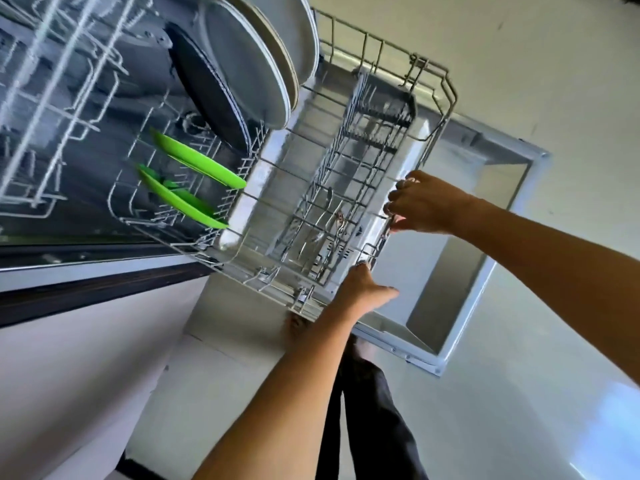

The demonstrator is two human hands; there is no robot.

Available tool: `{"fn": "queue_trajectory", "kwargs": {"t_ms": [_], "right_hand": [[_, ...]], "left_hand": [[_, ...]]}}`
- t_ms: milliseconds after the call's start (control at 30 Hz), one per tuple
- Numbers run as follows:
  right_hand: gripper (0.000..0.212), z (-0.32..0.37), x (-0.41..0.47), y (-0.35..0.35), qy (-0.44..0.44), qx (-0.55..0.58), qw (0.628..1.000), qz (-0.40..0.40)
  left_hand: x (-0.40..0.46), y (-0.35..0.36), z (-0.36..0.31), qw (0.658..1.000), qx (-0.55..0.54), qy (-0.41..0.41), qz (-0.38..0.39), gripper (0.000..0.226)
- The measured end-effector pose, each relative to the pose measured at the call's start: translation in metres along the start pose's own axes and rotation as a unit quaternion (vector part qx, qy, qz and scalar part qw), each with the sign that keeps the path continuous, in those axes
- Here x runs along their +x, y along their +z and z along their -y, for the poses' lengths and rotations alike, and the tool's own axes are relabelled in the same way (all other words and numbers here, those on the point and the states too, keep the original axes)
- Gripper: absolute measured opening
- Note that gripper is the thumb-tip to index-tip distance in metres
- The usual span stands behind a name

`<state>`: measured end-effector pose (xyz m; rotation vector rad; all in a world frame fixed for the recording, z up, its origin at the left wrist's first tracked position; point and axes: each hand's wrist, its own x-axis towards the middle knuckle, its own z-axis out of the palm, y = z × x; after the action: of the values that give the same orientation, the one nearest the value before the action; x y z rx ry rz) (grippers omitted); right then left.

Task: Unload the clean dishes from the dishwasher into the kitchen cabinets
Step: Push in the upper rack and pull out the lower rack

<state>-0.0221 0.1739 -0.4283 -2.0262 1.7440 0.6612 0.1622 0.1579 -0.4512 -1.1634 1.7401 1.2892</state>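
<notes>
Hands: both were at the front edge of the lower rack (349, 109), right of frame centre.
Right hand (420, 206): its fingers were curled round the rack's front wire, gripping it, with the forearm running off the right edge of the frame.
Left hand (363, 289): it lay at the rack's near front corner, lower centre, thumb held out toward the right; the fingers were hidden behind the wire, so I could not tell whether they held it.
Rack: it was pulled out over the open door (485, 209), whose pale inner panel showed in the right half of the frame.
Cutlery basket (346, 188): a grey wire basket sat inside the rack, just left of the right hand; a few metal utensils (325, 220) lay in its near end, too blurred to name.
Green plates (199, 161): two stood on edge in the tines, left of centre, apart from each other.
Large plates (249, 60): pale round ones leaned together on edge at the top centre, with a dark round plate (204, 84) just to their left.
Upper rack (52, 81): white wire, upper left of the frame, above the dark tub.
Floor (519, 410): pale and glossy, lower right.
Legs (363, 403): dark trousers and a bare foot (298, 327) showed below the left hand.
</notes>
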Motion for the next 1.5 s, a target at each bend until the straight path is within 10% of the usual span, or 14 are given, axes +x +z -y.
{"fn": "queue_trajectory", "kwargs": {"t_ms": [667, 1500], "right_hand": [[0.052, 0.002, -0.043, 0.024, 0.079, 0.065, 0.989, 0.103], [0.05, 0.075, 0.0, -0.063, 0.112, 0.191, 0.962, 0.161]], "left_hand": [[-0.015, 0.057, -0.021, 0.996, 0.021, 0.027, 0.088, 0.084], [-0.081, -0.1, 0.08, 0.967, -0.127, 0.034, -0.217, 0.029]]}}
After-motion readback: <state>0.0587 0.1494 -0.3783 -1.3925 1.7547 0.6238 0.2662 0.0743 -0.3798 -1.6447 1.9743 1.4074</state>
